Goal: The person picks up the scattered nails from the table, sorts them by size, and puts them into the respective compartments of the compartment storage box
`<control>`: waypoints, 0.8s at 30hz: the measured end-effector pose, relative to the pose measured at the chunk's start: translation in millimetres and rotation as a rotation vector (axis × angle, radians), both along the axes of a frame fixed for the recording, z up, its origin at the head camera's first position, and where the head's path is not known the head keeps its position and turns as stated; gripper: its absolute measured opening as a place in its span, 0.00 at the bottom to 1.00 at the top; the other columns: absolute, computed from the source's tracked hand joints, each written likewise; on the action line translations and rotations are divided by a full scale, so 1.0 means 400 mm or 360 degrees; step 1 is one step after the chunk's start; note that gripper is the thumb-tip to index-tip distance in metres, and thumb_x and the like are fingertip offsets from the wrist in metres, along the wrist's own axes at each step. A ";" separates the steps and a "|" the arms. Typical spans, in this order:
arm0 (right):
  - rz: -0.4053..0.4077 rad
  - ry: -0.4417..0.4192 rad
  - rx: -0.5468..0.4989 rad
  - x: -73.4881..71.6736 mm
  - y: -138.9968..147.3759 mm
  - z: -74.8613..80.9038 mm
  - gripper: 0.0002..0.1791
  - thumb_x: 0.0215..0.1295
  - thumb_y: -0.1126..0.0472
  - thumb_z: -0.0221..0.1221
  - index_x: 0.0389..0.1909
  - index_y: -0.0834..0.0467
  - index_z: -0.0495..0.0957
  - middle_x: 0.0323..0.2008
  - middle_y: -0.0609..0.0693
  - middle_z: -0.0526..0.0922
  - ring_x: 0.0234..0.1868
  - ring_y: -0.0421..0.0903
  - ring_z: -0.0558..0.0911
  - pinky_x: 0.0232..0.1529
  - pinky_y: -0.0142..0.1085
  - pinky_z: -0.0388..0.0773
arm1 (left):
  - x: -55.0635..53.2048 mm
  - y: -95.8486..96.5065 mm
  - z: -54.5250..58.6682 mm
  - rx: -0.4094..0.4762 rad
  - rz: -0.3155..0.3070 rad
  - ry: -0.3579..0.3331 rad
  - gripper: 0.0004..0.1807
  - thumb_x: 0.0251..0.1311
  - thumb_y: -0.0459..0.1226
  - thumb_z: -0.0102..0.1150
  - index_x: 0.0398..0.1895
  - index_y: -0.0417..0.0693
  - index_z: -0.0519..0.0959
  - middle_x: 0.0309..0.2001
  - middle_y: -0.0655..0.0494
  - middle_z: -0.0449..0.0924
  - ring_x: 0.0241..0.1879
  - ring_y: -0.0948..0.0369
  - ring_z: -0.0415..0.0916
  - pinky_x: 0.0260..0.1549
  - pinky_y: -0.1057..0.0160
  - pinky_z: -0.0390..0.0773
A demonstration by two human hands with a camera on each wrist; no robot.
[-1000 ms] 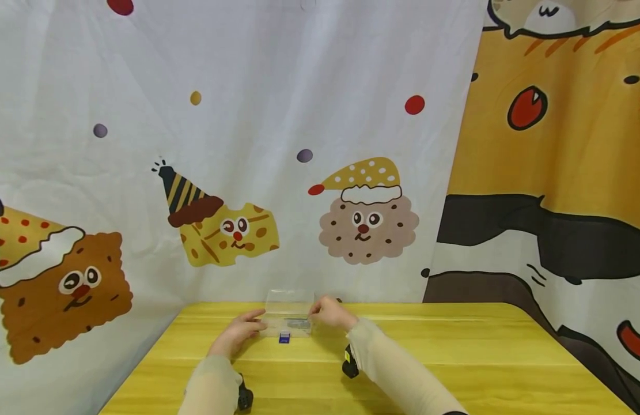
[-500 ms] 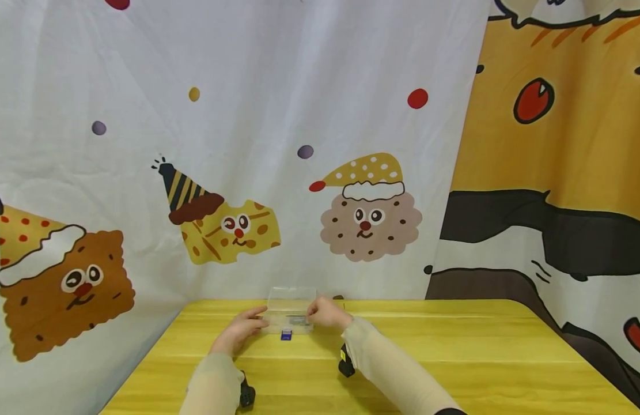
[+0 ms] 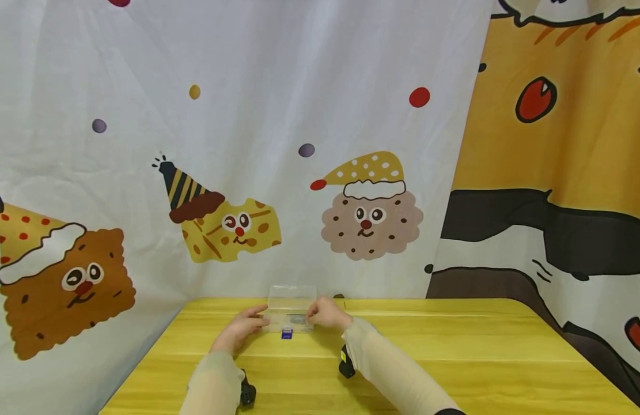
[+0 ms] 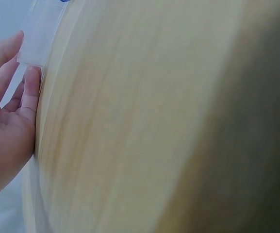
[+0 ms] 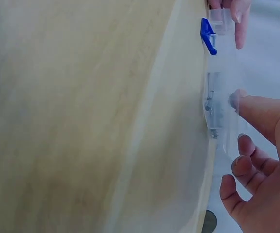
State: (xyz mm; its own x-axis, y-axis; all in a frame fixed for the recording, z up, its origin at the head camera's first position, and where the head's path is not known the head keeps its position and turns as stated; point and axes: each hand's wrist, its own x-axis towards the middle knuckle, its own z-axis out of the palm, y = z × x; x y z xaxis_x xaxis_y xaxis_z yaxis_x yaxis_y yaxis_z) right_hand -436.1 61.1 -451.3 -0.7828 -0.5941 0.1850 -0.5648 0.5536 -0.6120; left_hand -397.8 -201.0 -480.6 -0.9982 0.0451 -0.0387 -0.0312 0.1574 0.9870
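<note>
A clear plastic box (image 3: 278, 321) with its lid (image 3: 292, 296) raised stands near the table's back edge. A blue latch (image 3: 287, 334) sits at its front, also plain in the right wrist view. Small grey metal-looking pieces (image 5: 214, 99) show through the box's wall. My left hand (image 3: 240, 329) holds the box's left end, thumb near its front corner, another finger reaching toward the back. My right hand (image 3: 328, 314) is at the box's right end, its thumb tip overlapping the rim, the other fingers curled beyond it. I cannot tell whether it pinches anything.
The yellow wood-grain table (image 3: 428, 357) stretches toward me and to both sides. Close behind its back edge hangs a white cloth (image 3: 247, 282) printed with cartoon figures. A black wrist device (image 3: 347, 363) hangs below the right forearm, another (image 3: 247, 392) below the left.
The head view has shifted slightly. Both hands keep about the same places at the box, and its lid stays raised.
</note>
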 end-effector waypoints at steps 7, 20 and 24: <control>-0.0039 0.0062 -0.0097 -0.023 0.045 0.014 0.06 0.61 0.68 0.62 0.32 0.66 0.86 0.32 0.53 0.86 0.27 0.39 0.75 0.30 0.33 0.73 | -0.006 0.003 -0.004 -0.0005 0.0027 -0.0018 0.33 0.57 0.28 0.63 0.67 0.33 0.67 0.57 0.34 0.68 0.51 0.49 0.70 0.54 0.49 0.71; -0.0183 0.0028 -0.0191 -0.101 0.195 0.033 0.07 0.59 0.73 0.59 0.37 0.71 0.83 0.35 0.61 0.84 0.30 0.45 0.76 0.30 0.34 0.75 | 0.003 0.003 0.006 -0.0001 0.0029 -0.0023 0.32 0.59 0.27 0.62 0.67 0.32 0.66 0.57 0.33 0.69 0.52 0.48 0.70 0.54 0.48 0.71; -0.0233 0.0112 -0.0147 -0.126 0.221 0.031 0.08 0.59 0.73 0.60 0.37 0.70 0.85 0.34 0.57 0.85 0.32 0.42 0.77 0.33 0.35 0.76 | 0.003 0.005 0.008 -0.0002 0.0036 -0.0015 0.32 0.59 0.27 0.62 0.67 0.32 0.66 0.57 0.33 0.69 0.52 0.48 0.70 0.54 0.48 0.70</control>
